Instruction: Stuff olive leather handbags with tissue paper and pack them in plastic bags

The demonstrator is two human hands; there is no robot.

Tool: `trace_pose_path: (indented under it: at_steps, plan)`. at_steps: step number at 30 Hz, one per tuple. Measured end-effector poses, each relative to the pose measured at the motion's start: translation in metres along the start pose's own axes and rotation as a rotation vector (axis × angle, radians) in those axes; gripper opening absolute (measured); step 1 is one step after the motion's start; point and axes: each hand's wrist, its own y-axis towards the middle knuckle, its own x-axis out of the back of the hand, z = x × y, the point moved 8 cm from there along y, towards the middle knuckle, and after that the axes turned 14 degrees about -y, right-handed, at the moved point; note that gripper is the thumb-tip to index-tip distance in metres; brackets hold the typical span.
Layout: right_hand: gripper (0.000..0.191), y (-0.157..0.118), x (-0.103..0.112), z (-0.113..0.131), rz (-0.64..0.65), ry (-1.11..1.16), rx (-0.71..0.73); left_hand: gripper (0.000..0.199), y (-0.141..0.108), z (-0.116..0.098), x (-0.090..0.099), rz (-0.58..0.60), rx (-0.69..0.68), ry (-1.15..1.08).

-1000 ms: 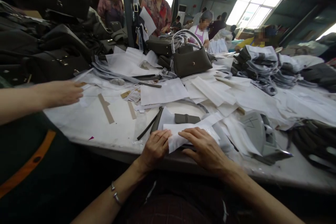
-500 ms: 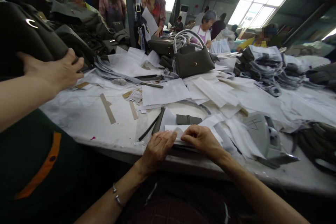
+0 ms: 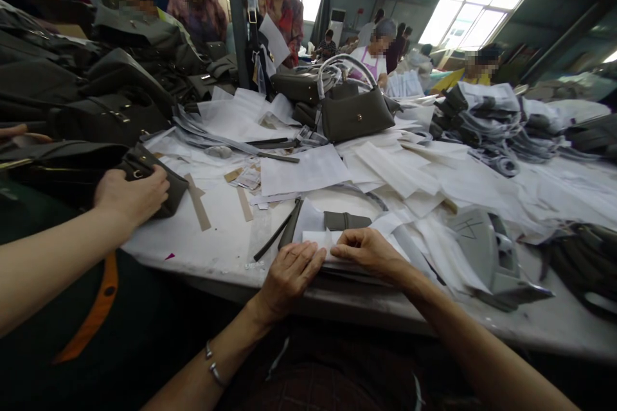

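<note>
My left hand point(image 3: 292, 275) rests at the table's front edge, its fingers together and closed on the near edge of a folded sheet of white paper point(image 3: 315, 239). Close beside it, my right hand point(image 3: 367, 253) pinches the same paper between thumb and fingers. The paper lies over a dark grey bag piece, partly hidden under my hands. Just beyond is a grey leather tab with a band across it point(image 3: 346, 221), lying on white lining. A narrow dark strap point(image 3: 276, 231) sticks out to the left.
At the left, a co-worker's hand point(image 3: 130, 196) holds a small dark bag point(image 3: 166, 183). A finished grey handbag point(image 3: 357, 114) stands mid-table among white sheets point(image 3: 303, 170). A grey tape dispenser point(image 3: 486, 250) sits to the right. Stacked bag parts point(image 3: 482, 115) lie behind it.
The co-worker's hand at the left has moved down and right, now with a small bag on the table; the large dark bag has dropped lower. My hands have barely shifted.
</note>
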Motion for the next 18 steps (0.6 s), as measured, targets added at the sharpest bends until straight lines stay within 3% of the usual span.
trace_pose_path:
  at_steps: [3, 5, 8, 14, 18]
  plan:
    - [0.042, 0.003, -0.001, 0.007, 0.02, 0.013, 0.078, 0.032, 0.0, 0.0, 0.0, -0.002, 0.002, -0.011]
    - [0.033, 0.003, 0.001, 0.011, -0.016, 0.015, 0.114, 0.031, 0.0, 0.001, 0.0, -0.006, 0.005, -0.014]
    - [0.019, 0.003, 0.003, 0.009, -0.098, 0.05, 0.074, 0.03, -0.001, 0.001, 0.001, -0.037, 0.002, -0.033]
    - [0.017, 0.0, 0.008, 0.003, -0.271, 0.129, -0.014, 0.043, -0.005, 0.001, 0.0, -0.05, -0.02, -0.052]
    - [0.017, 0.003, 0.005, 0.0, -0.241, 0.163, 0.013, 0.042, -0.004, 0.0, 0.0, -0.016, -0.017, -0.015]
